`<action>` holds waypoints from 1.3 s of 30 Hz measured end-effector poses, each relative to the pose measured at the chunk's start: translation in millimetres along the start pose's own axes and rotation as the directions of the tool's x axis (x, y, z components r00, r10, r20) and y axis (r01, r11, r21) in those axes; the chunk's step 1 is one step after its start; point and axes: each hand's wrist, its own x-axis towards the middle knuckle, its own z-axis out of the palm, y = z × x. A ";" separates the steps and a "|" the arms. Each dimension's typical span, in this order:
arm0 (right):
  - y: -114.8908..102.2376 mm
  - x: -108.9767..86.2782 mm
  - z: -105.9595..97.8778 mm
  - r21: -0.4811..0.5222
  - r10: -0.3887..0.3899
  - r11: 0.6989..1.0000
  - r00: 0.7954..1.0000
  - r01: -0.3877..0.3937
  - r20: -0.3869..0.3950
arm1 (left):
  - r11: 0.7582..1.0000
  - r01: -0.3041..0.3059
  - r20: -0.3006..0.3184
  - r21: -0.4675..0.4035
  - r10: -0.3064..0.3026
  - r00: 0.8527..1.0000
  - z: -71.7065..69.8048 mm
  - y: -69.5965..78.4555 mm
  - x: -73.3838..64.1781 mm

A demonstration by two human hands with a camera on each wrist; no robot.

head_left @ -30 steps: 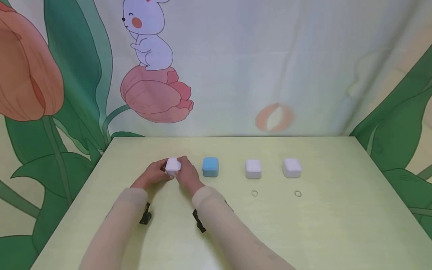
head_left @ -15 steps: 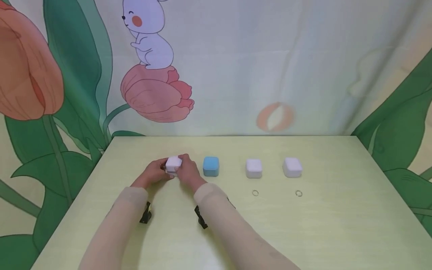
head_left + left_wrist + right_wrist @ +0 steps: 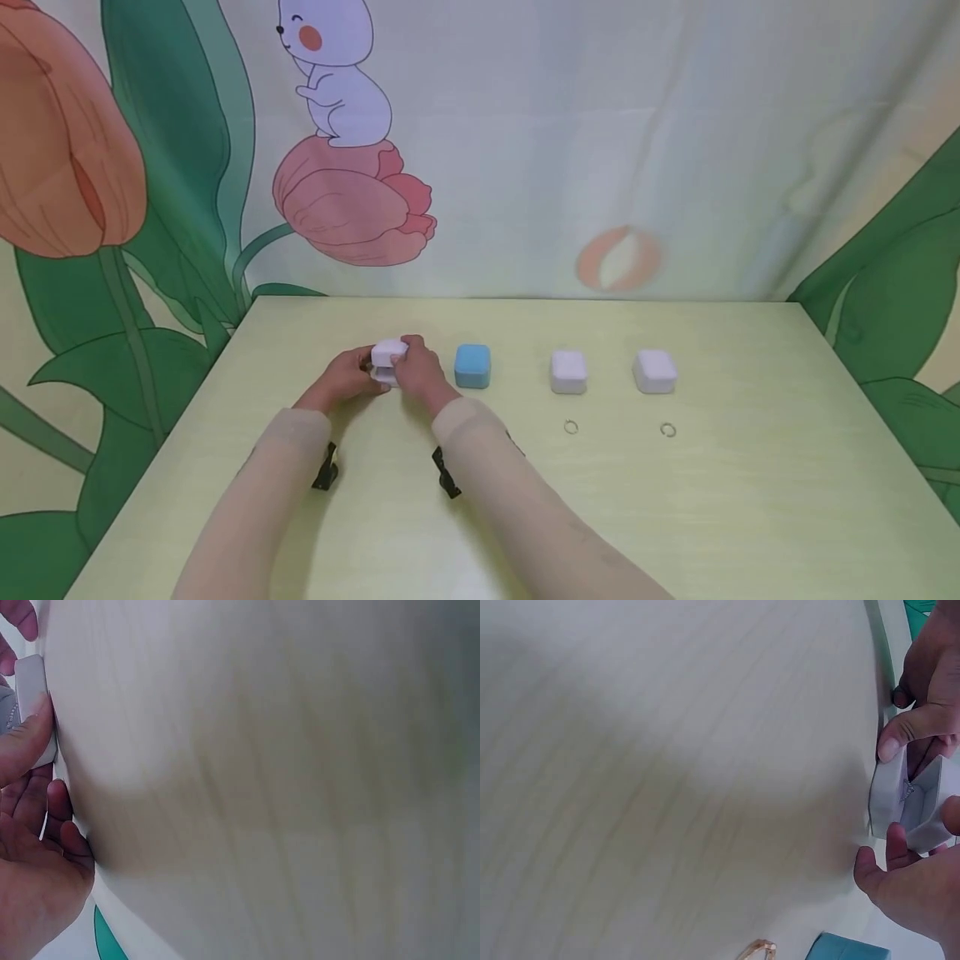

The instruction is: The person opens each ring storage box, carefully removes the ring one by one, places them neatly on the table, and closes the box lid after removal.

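In the head view a small white jewelry box point(image 3: 387, 353) stands partly opened between the two hands at the left of the table. My left hand point(image 3: 347, 375) grips its base from the left, the thumb point(image 3: 900, 739) pressed on the base's side in the right wrist view. From the other side my right hand point(image 3: 422, 371) pinches the raised lid point(image 3: 930, 802). A gap shows between lid and base. Inside, a small silvery beaded piece of jewelry point(image 3: 907, 790) is visible, mostly hidden by the box walls.
Right of the hands stands a blue box point(image 3: 472, 367), then two white boxes point(image 3: 568, 372). Two small rings point(image 3: 571, 427) lie in front of the white ones. A copper-coloured loop point(image 3: 759, 948) lies near the blue box in the right wrist view. A printed curtain point(image 3: 510, 167) hangs behind the table.
The box was closed a second ago; my right hand has lifted its lid, and a gap has widened at the front. My left hand keeps its hold. The head view has shifted slightly.
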 end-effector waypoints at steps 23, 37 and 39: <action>-0.4 6.1 -3.1 -0.046 0.029 0.999 1.000 -0.029 0.007 | 0.998 0.028 0.002 0.048 -0.028 1.000 -0.3 6.1 -2.8; 5.5 18.2 2.8 -0.003 0.087 0.996 0.996 -0.087 0.006 | 0.998 0.032 -0.011 0.045 -0.032 0.999 1.9 1.8 0.9; 6.7 18.8 3.3 0.011 0.094 0.996 0.996 -0.094 0.002 | 0.999 0.029 -0.016 0.046 -0.028 0.999 2.7 -0.4 2.3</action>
